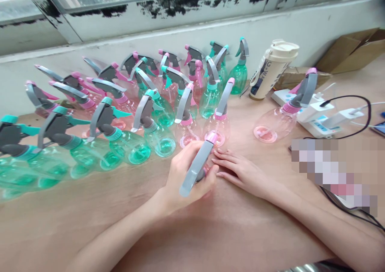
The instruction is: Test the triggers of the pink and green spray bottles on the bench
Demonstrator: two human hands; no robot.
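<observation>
My left hand [180, 175] is wrapped round the neck of a spray bottle [197, 167] with a grey sprayer head and a pink nozzle. Fingers and palm hide most of that bottle's body. On the table to its right lies my right hand [242, 171], fingers stretched out towards the held bottle; whether they touch it I cannot tell. Just behind stand two clear pink spray bottles [221, 123] with grey heads. Another pink spray bottle [278, 121] stands apart, beyond my right hand.
Rows of green spray bottles [161, 137] and pink ones fill the left and back of the table [144, 208]. A tumbler [273, 69] stands by the wall. Farther right are a power strip [319, 121] with chargers, black cables and a cardboard box [350, 53].
</observation>
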